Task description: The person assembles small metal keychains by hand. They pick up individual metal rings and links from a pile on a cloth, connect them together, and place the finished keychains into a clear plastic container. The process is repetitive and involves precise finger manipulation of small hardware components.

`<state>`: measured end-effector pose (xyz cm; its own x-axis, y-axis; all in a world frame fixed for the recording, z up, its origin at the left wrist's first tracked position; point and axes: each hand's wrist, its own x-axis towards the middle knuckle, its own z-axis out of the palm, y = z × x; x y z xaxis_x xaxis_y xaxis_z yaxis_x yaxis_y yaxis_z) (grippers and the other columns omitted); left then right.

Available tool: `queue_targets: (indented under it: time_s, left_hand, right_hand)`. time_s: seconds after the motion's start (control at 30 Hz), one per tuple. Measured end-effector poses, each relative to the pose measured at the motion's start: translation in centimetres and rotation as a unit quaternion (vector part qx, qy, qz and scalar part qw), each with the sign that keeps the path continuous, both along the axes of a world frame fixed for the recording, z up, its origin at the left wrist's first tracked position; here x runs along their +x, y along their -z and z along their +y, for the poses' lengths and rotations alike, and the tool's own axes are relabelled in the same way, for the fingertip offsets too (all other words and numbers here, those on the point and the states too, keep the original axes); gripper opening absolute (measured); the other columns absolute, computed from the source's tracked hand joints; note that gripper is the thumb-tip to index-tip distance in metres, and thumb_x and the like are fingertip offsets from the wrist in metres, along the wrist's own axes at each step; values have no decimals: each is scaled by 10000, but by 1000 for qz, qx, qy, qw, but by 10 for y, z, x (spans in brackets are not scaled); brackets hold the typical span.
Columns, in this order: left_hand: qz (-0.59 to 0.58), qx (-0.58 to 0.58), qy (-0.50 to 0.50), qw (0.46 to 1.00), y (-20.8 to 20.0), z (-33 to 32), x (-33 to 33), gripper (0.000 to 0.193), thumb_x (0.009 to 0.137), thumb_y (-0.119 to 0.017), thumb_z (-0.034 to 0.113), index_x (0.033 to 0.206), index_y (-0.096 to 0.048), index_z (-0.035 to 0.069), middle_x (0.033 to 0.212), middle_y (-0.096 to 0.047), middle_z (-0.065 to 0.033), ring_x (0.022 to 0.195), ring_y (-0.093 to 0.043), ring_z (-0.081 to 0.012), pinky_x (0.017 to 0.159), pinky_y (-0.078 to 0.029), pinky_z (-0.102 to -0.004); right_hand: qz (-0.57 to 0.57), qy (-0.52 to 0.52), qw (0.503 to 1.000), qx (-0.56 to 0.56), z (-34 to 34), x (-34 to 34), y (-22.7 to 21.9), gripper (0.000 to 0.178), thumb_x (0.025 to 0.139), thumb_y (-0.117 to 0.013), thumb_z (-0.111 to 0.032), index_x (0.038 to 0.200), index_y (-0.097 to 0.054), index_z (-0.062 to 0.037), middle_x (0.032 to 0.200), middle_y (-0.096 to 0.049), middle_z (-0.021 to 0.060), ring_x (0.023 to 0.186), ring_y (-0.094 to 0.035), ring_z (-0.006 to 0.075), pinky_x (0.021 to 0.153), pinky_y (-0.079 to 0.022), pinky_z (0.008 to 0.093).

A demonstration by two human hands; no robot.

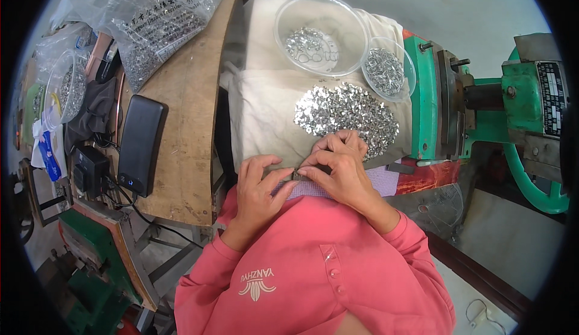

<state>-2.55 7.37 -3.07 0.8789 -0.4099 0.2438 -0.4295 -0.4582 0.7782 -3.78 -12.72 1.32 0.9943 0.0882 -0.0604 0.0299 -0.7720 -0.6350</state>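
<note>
Close to my body, my left hand (258,191) pinches one end of a small dark metal block (297,175) between thumb and fingertips. My right hand (339,165) is bent over the block's other side, its thumb tip against or right beside it. The right fingers are curled together, and whatever they hold is hidden. Just beyond that hand, a pile of small shiny metal pieces (344,110) is spread on a cream cloth (265,114). A strip of lilac cloth (380,181) lies under and beside my hands.
Behind the pile stand a large clear tub (280,33) and a smaller clear bowl (412,75), both holding metal pieces. A green machine (420,99) with a handwheel borders the right. On the wooden table (187,154) at left are a black power bank (142,145) and a plastic bag (163,27) of parts.
</note>
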Motion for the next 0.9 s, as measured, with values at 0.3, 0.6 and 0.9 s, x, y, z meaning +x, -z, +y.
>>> queue_targets:
  time_s: [0.3,0.6,0.9]
  left_hand:
    - [-2,1,-2,1000,2,0,0,316,664,-846,108,965,-751,88,1083,-600,-108,1005,-543,-293,797,-471,-385]
    - [-1,1,-1,1000,2,1,0,319,665,-847,110,969,-751,98,1082,-600,-103,997,-541,-293,796,-467,-387]
    - [-4,9,0,1000,2,1,1,323,658,-852,114,965,-754,103,1078,-603,-93,998,-543,-287,796,-466,-381]
  right_hand:
    - [-6,-1,1000,-13,-1,2,-1,163,763,-807,-317,817,-787,-166,925,-589,-22,1063,-437,266,926,-256,446]
    - [-22,-21,999,-31,-12,1,-3,216,734,-821,-362,800,-779,-161,917,-592,-21,1046,-443,263,905,-253,438]
    - [-18,-8,999,-38,-8,1,-4,213,723,-827,-358,784,-771,-162,920,-581,-15,1037,-445,266,896,-252,438]
